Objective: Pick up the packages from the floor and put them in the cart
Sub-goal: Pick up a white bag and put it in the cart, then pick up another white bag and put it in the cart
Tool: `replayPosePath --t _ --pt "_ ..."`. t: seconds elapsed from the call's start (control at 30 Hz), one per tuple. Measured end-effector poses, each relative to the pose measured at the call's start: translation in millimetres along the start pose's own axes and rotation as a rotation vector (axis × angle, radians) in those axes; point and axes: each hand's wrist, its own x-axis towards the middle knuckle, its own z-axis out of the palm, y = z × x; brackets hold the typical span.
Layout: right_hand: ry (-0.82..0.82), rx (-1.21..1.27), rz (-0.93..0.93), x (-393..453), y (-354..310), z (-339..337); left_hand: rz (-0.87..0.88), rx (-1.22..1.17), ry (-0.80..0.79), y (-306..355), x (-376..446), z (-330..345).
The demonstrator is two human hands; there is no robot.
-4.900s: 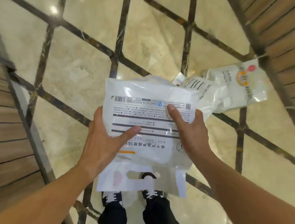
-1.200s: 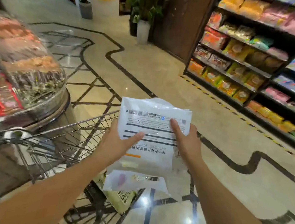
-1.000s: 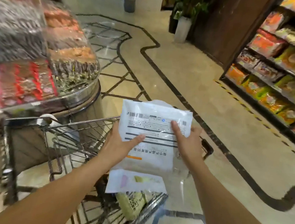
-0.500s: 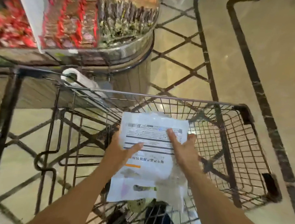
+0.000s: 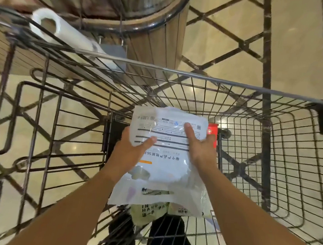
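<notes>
Both hands, left hand and right hand, gripped the white printed plastic package over the wire-mesh shopping cart, seemingly above its floor; lowering before release seemed wisest.

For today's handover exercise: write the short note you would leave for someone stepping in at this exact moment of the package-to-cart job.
Left hand: gripping the left edge of the white package, thumb on its printed face.
Right hand: gripping the right side of the same package.
Position: the package is held over the wire cart, inside its rim, not yet let go.
Done: another pale package shows just below the held one, apparently already in the cart.
Left: lower and release this package. The floor in view through the mesh shows no packages, but much is out of view, so check for more.
</notes>
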Motion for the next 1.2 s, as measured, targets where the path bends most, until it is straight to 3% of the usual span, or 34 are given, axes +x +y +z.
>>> replayPosePath --t 0.1,0.2,0.37,0.57,0.83,0.97,1.2 --pt "-0.022 -0.118 0.024 5 -10 -6 -0.034 0.067 0.009 14 -7 -4" --pt "-0.038 -0.304 0.019 -8 -23 -18 0.015 0.278 0.016 29 -22 -14" --pt "0.019 -0.621 -0.19 -54 -53 -35 0.27 0.862 0.138 72 -65 -61" --pt "0.112 -0.914 -0.511 -143 -113 -43 0.502 1.096 0.429 100 -134 -151" --pt "0.283 -1.164 -0.903 -306 -166 5 0.432 1.163 0.635 58 -259 -300" --pt "0.337 -1.242 -1.037 -395 -179 56 0.39 1.134 0.793 -5 -325 -380" --pt "0.307 -1.222 -1.399 -539 -186 194 0.142 0.895 0.957 -140 -432 -517"
